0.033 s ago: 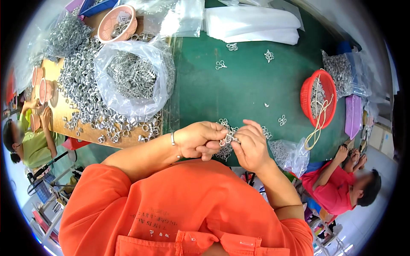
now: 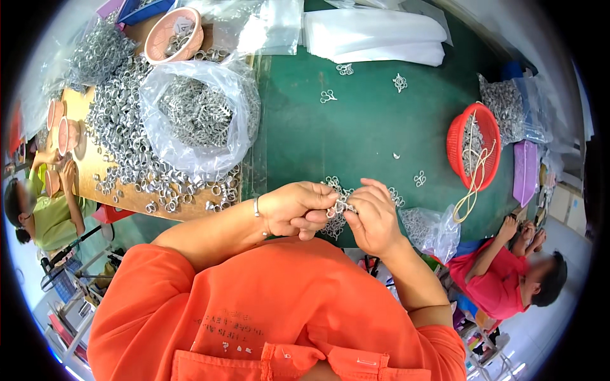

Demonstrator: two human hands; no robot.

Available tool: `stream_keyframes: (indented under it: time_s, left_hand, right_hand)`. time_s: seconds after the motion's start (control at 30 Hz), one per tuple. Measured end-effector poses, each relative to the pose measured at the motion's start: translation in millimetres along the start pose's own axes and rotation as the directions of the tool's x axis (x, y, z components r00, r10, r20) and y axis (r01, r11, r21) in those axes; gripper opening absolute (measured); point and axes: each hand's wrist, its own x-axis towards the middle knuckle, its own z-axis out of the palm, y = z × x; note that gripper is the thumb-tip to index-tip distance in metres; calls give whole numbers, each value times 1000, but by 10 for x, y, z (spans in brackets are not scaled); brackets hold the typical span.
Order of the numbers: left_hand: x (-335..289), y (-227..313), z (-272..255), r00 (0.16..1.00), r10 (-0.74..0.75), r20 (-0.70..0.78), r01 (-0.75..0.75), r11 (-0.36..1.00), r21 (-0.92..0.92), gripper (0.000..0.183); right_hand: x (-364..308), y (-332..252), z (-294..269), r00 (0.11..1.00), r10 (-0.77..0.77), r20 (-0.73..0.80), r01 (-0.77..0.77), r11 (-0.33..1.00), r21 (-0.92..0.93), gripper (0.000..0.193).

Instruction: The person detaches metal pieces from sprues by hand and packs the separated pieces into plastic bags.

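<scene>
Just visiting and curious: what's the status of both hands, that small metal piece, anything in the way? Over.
Left hand and right hand: both pinching. Silvery looped metal piece: held between them. Similar pieces heaped close beneath; no obstruction visible.

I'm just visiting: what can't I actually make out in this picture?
All in the head view:
- The small metal piece: its full shape is partly covered by the left hand and right hand.
- The red basket: its wall hides how deep the metal contents go.
- The blue tray: cut off by the top edge.
- The pink-shirted co-worker: anything held is too small to identify.
</scene>
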Motion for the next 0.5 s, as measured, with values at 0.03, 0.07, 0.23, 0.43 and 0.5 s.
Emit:
stream_keyframes:
  time_s: [0.03,0.07,0.23,0.43,0.5]
  left_hand:
    - [-5,-22,23,998,46,-36,-45,999,30,24]
    - [-8,-48,50,993,93,-72,-89,994,61,25]
    - [50,-111,133,921,330,-207,-272,925,265,24]
    - [113,-143,154,868,398,-296,-288,890,353,24]
    - [137,-198,90,839,398,-372,-229,877,423,23]
  right_hand:
    - [-16,10,10,999,41,12,-41,996,78,12]
    - [-29,14,14,996,80,26,-83,984,156,15]
    - [-73,-210,77,869,485,100,-470,743,476,19]
    - [-54,-211,170,906,379,-187,-327,909,261,14]
    - [-16,-157,121,899,328,-290,-268,936,228,12]
